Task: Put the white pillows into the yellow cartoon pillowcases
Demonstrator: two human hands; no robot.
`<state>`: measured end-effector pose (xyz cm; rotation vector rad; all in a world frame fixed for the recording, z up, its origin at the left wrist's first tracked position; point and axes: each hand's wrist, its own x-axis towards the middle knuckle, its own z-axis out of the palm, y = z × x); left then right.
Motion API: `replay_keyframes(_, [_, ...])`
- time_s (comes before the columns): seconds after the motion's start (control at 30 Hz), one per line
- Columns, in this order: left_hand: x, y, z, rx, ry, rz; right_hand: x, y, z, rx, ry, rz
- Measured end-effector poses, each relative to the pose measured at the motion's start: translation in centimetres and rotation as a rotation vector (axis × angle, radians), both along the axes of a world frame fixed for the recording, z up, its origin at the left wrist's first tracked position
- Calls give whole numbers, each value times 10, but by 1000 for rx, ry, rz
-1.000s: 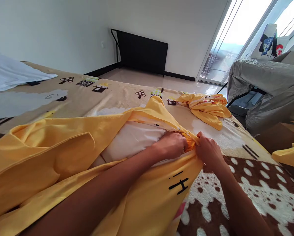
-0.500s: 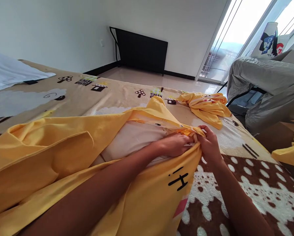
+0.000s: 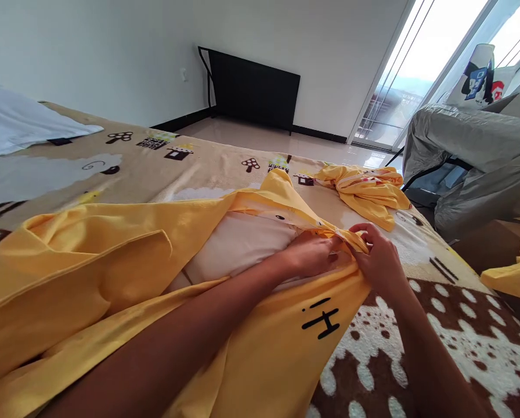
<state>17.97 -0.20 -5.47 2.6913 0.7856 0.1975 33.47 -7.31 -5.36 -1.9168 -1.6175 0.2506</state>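
Hands (image 3: 349,255) pinch soft yellow pillowcase (image 3: 112,255) over white pillow (image 3: 238,247).

Open blanket (image 3: 438,342) right of the hands; crumpled yellow cloth (image 3: 367,191) lies just beyond them.

A single head-worn camera looks forward and down along the person's own forearms, low and close over the bed (image 3: 164,157). It faces across the bed toward the far white wall (image 3: 112,52), with the glass door (image 3: 399,75) at upper right. The hands sit near frame centre, close to the lens. No second view exists to share any part.
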Motion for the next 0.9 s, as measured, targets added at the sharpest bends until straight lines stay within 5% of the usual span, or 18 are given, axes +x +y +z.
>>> replay_keyframes(0.17, [0,-1,-2,1,-41,66,-14,-11,7,-200,-393,-80])
replay_keyframes(0.3, [-1,0,-3,19,-87,58,-17,-8,6,-297,-460,-104])
replay_keyframes(0.53, [-4,-4,5,127,-49,-13,-7,-7,7,41,-67,30])
replay_keyframes(0.77, [-2,-5,2,169,-71,25,-13,5,-18,171,598,76])
replay_keyframes(0.9, [-1,-7,6,154,1,133,-12,13,-28,240,528,26])
